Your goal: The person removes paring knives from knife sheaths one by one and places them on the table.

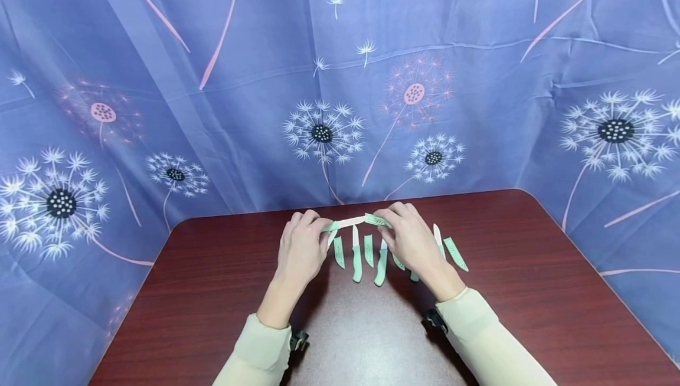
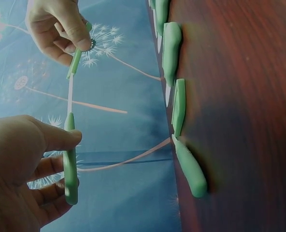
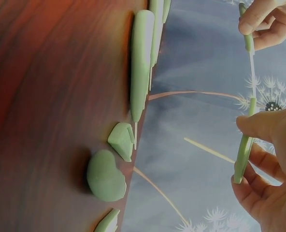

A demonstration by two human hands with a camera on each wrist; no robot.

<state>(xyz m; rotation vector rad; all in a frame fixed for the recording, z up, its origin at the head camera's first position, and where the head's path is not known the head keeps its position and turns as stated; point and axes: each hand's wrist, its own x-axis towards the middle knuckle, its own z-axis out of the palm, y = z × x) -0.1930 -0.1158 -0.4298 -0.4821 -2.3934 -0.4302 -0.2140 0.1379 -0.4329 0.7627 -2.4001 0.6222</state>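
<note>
My left hand (image 1: 303, 244) pinches the mint-green handle (image 2: 70, 164) of a small knife with a white blade (image 1: 350, 221). Between thumb and fingers, my right hand (image 1: 411, 241) holds a green perforated sheath (image 1: 376, 220). Both are held up over the far part of the table, the blade pointing right. Its tip meets the mouth of the sheath, and most of the blade is bare; how far the tip reaches inside I cannot tell. In the right wrist view the held sheath (image 3: 244, 150) lines up with the blade.
Below the hands, knives (image 1: 357, 264) and green sheaths (image 1: 369, 250) lie alternately in a row on the dark red table (image 1: 212, 291). My right hand partly covers some of them. Another sheath (image 1: 455, 254) ends the row at right. A blue dandelion-print curtain (image 1: 255, 138) hangs behind the table.
</note>
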